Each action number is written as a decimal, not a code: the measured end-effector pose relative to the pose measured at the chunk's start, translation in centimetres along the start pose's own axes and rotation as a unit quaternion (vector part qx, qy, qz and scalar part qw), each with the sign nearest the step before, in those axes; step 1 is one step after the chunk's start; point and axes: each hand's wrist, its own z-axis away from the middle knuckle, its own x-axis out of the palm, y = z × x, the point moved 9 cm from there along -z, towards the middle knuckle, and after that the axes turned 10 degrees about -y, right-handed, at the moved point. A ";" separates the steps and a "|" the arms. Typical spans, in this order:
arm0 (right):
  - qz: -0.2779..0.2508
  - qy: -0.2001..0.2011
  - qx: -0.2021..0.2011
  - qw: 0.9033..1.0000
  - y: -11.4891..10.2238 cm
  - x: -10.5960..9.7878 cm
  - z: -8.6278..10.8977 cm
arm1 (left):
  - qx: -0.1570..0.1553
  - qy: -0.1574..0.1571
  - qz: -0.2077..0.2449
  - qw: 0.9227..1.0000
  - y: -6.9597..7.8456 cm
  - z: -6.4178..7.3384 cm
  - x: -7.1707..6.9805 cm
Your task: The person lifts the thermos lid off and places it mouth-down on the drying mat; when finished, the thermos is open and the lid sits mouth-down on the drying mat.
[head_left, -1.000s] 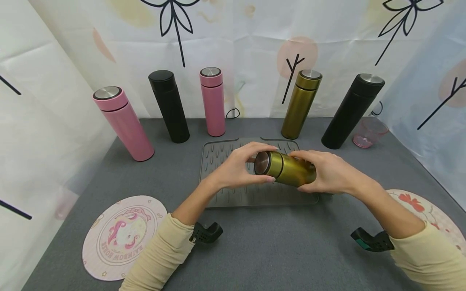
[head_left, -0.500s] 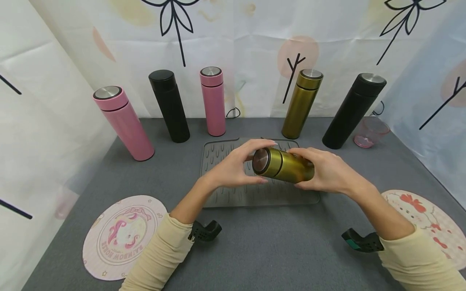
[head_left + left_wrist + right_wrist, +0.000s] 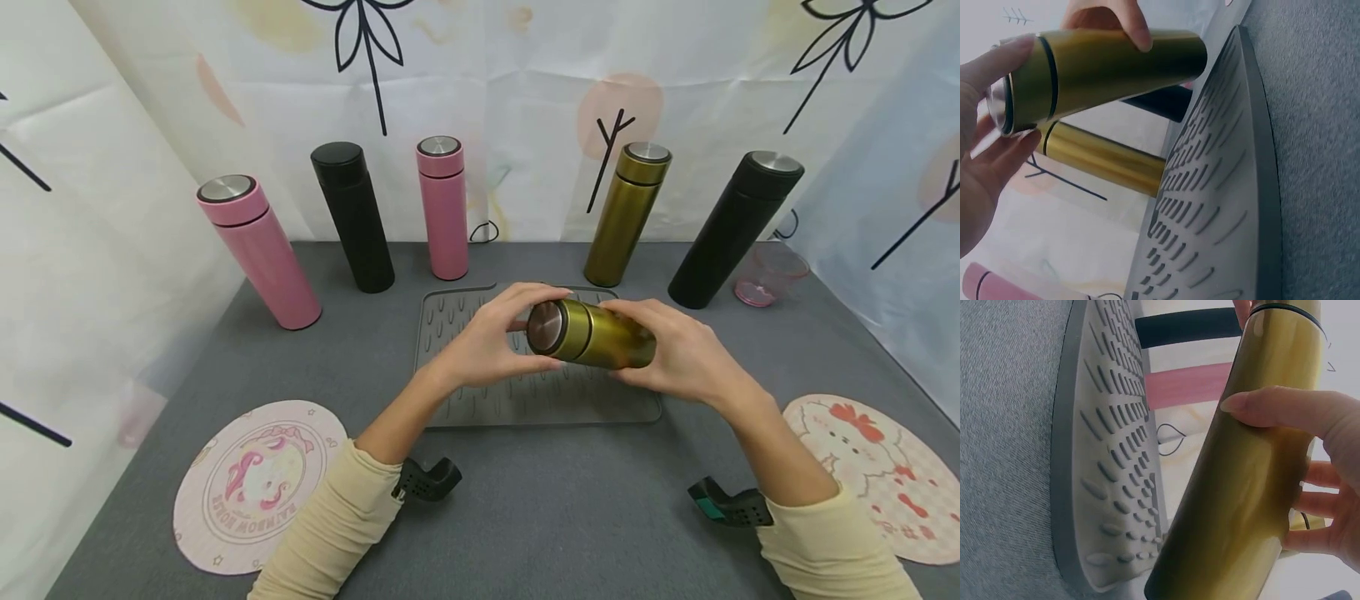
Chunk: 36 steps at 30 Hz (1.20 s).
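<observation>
A gold thermos bottle (image 3: pixel 600 335) is held on its side above the grey ridged drying mat (image 3: pixel 525 404), its silver-topped cap to the left. My left hand (image 3: pixel 498 337) holds the cap end, with the thumb on one side and fingers on the other, as the left wrist view shows. Toward the base, my right hand (image 3: pixel 686 350) grips the body; in the right wrist view its thumb (image 3: pixel 1272 409) lies across the gold surface. The mat's ridges show beneath the bottle in both wrist views.
Along the back stand pink bottles (image 3: pixel 262 258) (image 3: pixel 444 212), black bottles (image 3: pixel 356 221) (image 3: pixel 727 237) and another gold bottle (image 3: pixel 626 217). A clear pinkish cup (image 3: pixel 761 279) is at back right. Round pink placemats lie at left (image 3: pixel 255 533) and right (image 3: pixel 885 492).
The gold bottle has tipped a little nearer to level and risen slightly. My right forearm has swung left, uncovering more of the right placemat. My left hand stays around the cap end.
</observation>
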 end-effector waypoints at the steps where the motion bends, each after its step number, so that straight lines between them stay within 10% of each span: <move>1: 0.001 0.006 0.000 1.000 0.0 0.0 0.0 | -0.012 0.009 -0.006 1.000 -0.1 0.0 -0.1; 6: -0.002 0.024 0.004 1.000 0.2 -0.1 0.3 | -0.048 0.024 -0.019 0.998 -0.3 -0.1 0.0; 16: -0.014 0.009 0.006 1.000 0.3 0.3 0.5 | 0.040 -0.048 0.048 0.997 -0.3 0.1 0.4; 25: -0.008 -0.005 -0.008 1.000 -0.1 0.6 0.4 | 0.076 -0.075 -0.019 0.994 0.5 0.1 0.5; 36: 0.003 0.004 -0.003 1.000 -0.4 0.4 0.3 | 0.035 -0.025 0.006 0.999 0.4 0.2 -0.2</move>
